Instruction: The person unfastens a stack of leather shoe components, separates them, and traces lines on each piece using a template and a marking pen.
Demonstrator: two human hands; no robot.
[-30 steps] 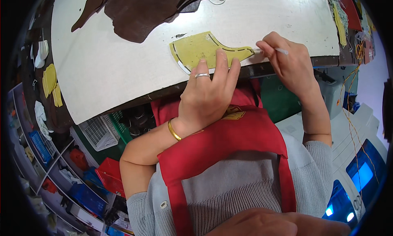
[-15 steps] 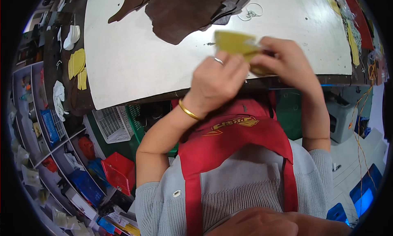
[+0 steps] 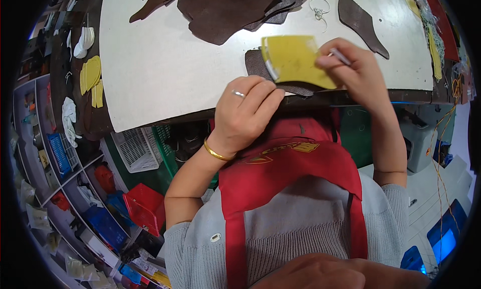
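Observed right hand (image 3: 350, 63) clamped on yellow pattern template (image 3: 290, 57), slim pen (image 3: 340, 57) tucked inside presumably to stay handy, and left hand (image 3: 245, 107), apart, curled over brown leather piece (image 3: 256, 62) at near edge of table (image 3: 155, 83), presumably steadying it; could not tell left-hand grip, template-leather contact, or full extent of cut-off leather stack (image 3: 225, 13) beyond.

a red bin (image 3: 144, 209) sits near a white slotted basket (image 3: 136, 152).

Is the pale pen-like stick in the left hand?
No, the pale pen-like stick sits in the right hand, beside the yellow template.
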